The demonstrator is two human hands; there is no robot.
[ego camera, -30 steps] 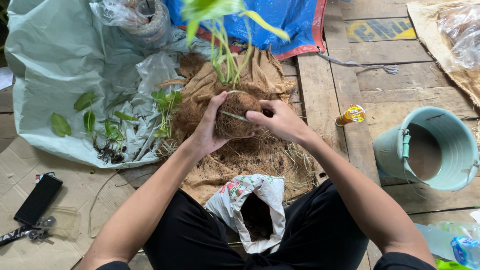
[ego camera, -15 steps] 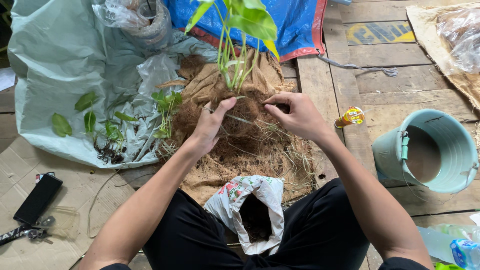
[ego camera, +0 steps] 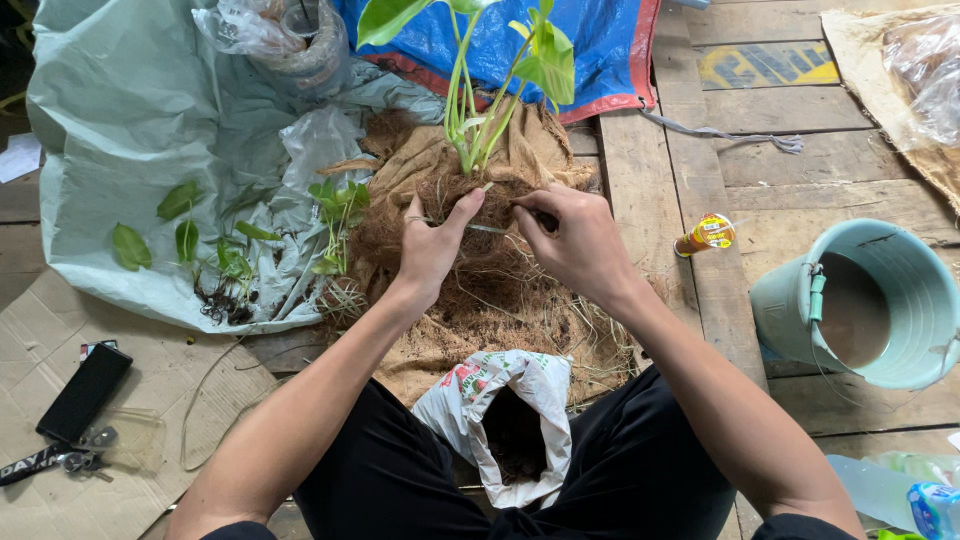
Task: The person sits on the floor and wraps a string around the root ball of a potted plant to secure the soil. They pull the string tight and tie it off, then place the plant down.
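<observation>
Fibre-wrapped root ball between left hand and right hand.

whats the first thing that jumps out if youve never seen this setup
The green leafy plant at top centre, its roots in a brown fibre ball that the left hand and right hand grip from both sides. Next, the pale teal bucket at right.

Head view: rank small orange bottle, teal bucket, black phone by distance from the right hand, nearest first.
From the right hand:
1. Small orange bottle, just to its right on the planks.
2. Teal bucket, farther right.
3. Black phone, far left on the cardboard.
</observation>
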